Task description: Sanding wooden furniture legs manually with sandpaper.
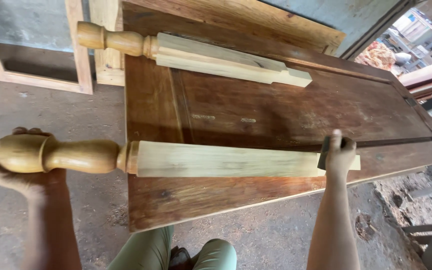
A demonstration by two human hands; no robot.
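A turned wooden furniture leg [186, 159] lies across a dark brown door panel [276, 115], its rounded end overhanging the left edge. My left hand [11, 172] cups that rounded end from below. My right hand [340, 154] presses a small dark sanding block [324, 151] against the leg's square end. A second, similar leg [196, 55] lies farther back on the panel, untouched.
The door panel rests raised above a dusty concrete floor [276, 235]. Wooden frames [41, 80] lean against the back wall at the left. Stacked timber and furniture parts [426, 80] crowd the right side. My knees in green trousers [176, 252] show below the panel.
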